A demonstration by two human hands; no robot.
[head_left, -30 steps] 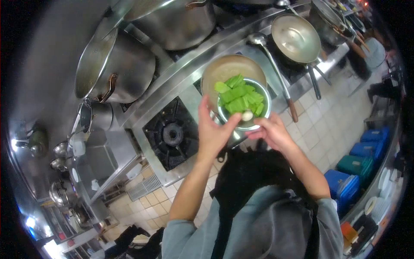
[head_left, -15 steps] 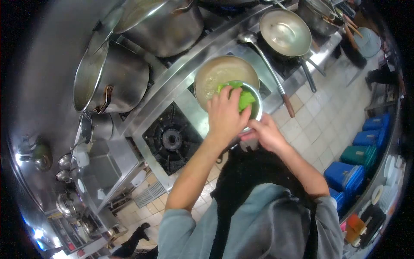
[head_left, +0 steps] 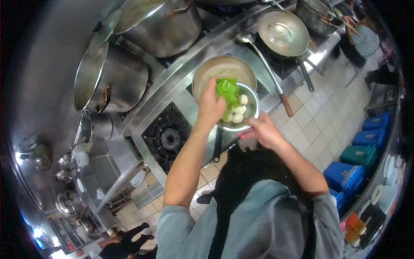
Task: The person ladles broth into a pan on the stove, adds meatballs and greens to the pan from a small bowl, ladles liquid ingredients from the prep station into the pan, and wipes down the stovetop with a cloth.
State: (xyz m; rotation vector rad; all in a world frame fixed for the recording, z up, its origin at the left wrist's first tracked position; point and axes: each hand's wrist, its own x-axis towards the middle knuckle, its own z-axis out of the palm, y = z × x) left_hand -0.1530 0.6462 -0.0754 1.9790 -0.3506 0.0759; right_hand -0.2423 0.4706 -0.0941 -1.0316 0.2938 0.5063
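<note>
Bright green leaves (head_left: pixel 227 88) are gripped in my left hand (head_left: pixel 210 104), its fingers curled round them at the left side of a metal bowl (head_left: pixel 256 97). My right hand (head_left: pixel 264 131) pinches the bowl's near right rim, thumb on top. Several round white balls (head_left: pixel 238 115) lie in the bowl, too blurred to name exactly. Some of the leaves hang down over the bowl's inside. Beyond and partly under the bowl is a wide frying pan (head_left: pixel 203 75) on the stove; its dark handle (head_left: pixel 217 146) points toward me.
A ladle (head_left: pixel 276 82) with a wooden grip lies right of the pan. Another pan (head_left: pixel 283 32) sits behind it. Large stockpots (head_left: pixel 125 77) stand at the left, near a burner (head_left: pixel 170 139). Other people (head_left: pixel 364 41) are at the far right and lower left. Blue bins (head_left: pixel 344 176) line the right.
My left hand has lifted the leaves up and left from the bowl, uncovering the white balls. The bowl has shifted slightly left, with my right hand still on its rim.
</note>
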